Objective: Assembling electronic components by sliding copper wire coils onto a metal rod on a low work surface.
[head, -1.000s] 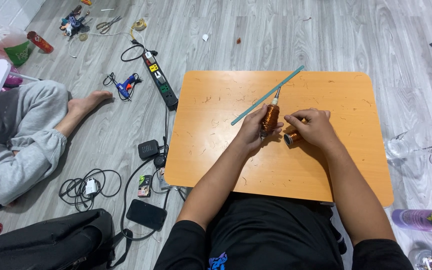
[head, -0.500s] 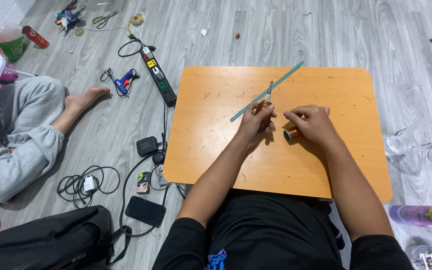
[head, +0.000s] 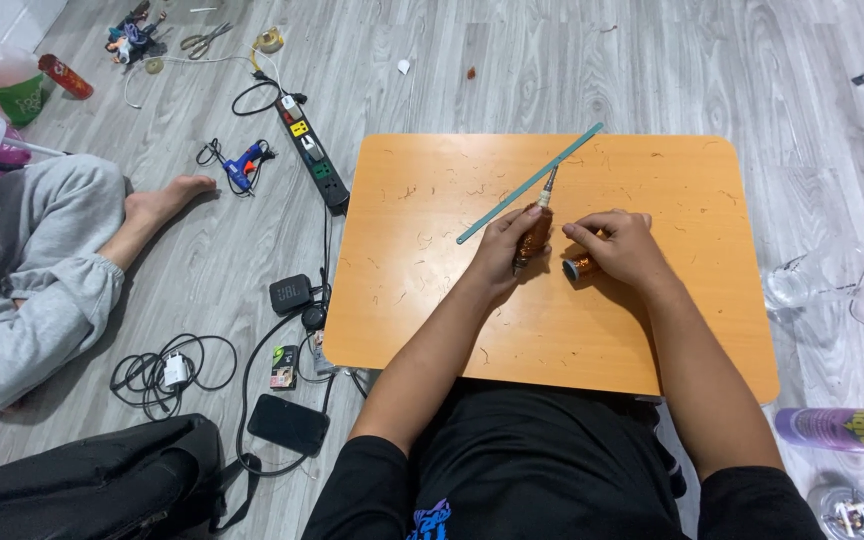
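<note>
Left fingers (head: pixel 512 225) clamp copper coil (head: pixel 532 232); right fingers (head: pixel 592 228) half-hide small spool (head: pixel 579 266)

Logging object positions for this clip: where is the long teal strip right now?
In the head view the teal strip lies diagonally on the orange table, in its upper middle, just beyond the left hand.

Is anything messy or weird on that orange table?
Yes. Thin curly scraps are strewn across the orange table. A long teal strip lies slanted across it. The left hand holds an orange-handled tool; the right hand grips a small coppery spool.
</note>
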